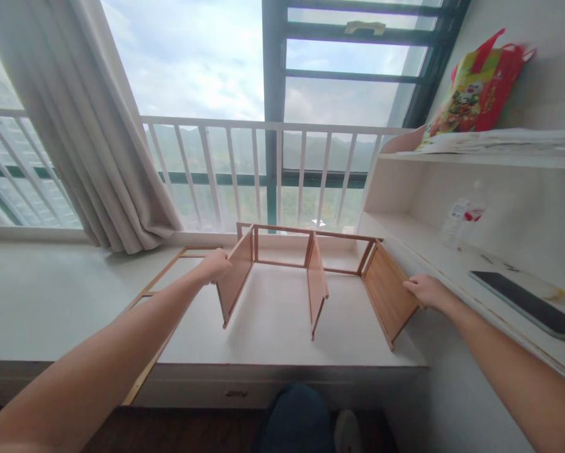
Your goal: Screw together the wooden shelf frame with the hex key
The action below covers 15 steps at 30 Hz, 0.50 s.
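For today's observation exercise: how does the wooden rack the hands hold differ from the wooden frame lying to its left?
The wooden rack stands upright on the white ledge; the wooden frame lies flat on it. The rack has three solid panels; the frame is thin open bars. The left hand and right hand grip the rack's outer panels; the frame is untouched. Both are light brown wood.

A light brown wooden shelf frame with three flat upright panels (311, 277) stands in the middle of the frame on a white window-side table (51, 302), its thin rails joining the panels at the back. The left panel leans slightly left, the right one tilts outward. A flat wooden lattice piece (160, 296) lies just left of it.
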### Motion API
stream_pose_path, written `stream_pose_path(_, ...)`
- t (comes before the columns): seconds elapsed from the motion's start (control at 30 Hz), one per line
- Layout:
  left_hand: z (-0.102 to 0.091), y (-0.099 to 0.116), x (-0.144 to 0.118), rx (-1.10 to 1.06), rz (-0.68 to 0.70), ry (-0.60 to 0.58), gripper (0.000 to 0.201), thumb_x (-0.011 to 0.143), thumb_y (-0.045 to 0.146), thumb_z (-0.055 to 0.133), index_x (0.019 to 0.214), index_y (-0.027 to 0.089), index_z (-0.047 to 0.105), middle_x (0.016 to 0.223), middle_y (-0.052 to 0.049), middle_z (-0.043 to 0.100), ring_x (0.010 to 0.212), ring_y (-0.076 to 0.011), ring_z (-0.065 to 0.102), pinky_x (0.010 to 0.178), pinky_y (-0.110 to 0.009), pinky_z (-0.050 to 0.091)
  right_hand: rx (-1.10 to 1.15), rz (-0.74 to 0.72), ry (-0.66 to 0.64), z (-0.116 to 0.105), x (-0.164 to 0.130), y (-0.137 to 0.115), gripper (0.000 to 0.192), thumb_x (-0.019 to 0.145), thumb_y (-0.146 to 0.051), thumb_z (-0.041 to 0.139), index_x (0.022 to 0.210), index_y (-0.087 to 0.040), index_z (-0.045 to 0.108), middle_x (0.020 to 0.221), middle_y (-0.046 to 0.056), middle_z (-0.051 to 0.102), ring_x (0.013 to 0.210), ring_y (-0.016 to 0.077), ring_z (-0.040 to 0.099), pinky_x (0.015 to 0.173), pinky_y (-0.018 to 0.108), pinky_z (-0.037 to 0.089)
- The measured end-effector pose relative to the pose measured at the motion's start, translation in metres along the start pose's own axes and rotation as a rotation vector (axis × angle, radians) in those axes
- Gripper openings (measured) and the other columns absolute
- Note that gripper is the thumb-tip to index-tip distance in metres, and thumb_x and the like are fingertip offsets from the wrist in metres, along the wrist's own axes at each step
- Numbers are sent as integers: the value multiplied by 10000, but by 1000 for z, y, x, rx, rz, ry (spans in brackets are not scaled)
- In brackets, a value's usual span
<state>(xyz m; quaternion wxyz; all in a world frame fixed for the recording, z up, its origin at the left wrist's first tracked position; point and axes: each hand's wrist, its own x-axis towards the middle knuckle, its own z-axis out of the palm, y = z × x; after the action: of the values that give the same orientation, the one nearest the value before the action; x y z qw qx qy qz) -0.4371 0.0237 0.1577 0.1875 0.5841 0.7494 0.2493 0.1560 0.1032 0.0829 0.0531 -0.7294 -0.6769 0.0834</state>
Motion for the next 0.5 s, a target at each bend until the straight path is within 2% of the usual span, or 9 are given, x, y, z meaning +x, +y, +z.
stream_pose_path(0.1, 9, 0, 16, 14, -22, -45, 320, 963, 446, 680, 880, 137, 675, 741, 16, 657, 584, -115, 595, 553, -258, 515, -24, 21, -9, 1, 14, 6, 337, 1020, -462, 613, 947, -138, 672, 844, 2, 673, 720, 130, 647, 692, 294, 566)
stream_pose_path(0.2, 20, -8, 23, 6, -30, -79, 323, 955, 453, 680, 861, 144, 662, 678, 29, 626, 520, -101, 546, 514, -246, 482, -42, 37, 20, 3, 22, 8, 360, 1012, -478, 612, 883, -145, 658, 780, -16, 645, 679, 126, 614, 686, 290, 533)
stream_pose_path(0.3, 29, -19, 22, -22, -25, -86, 329, 871, 460, 725, 791, 147, 665, 568, 22, 589, 471, -130, 536, 468, -263, 435, -55, 68, 87, -3, 24, 2, 337, 980, -440, 624, 783, -168, 650, 690, -11, 616, 620, 140, 561, 644, 281, 428)
stream_pose_path(0.37, 30, -30, 17, -51, -19, -67, 356, 811, 495, 722, 770, 144, 681, 543, -6, 600, 489, -173, 577, 467, -281, 433, -62, 107, 160, -11, 18, -6, 306, 947, -432, 629, 782, -178, 674, 699, 39, 637, 618, 169, 548, 634, 300, 351)
stream_pose_path(0.43, 26, -49, 7, -75, -18, -24, 414, 790, 555, 682, 822, 143, 710, 610, -45, 665, 559, -214, 637, 501, -295, 467, -64, 156, 260, -17, 1, -13, 342, 939, -506, 605, 933, -180, 711, 794, 116, 678, 639, 203, 547, 639, 330, 312)
stream_pose_path(0.5, 17, -78, -11, -77, -33, 48, 474, 793, 601, 631, 898, 149, 729, 728, -84, 731, 663, -244, 688, 561, -312, 512, -54, 196, 371, -13, -30, -12, 496, 952, -618, 519, 1168, -198, 670, 903, 178, 698, 655, 238, 546, 640, 352, 308)
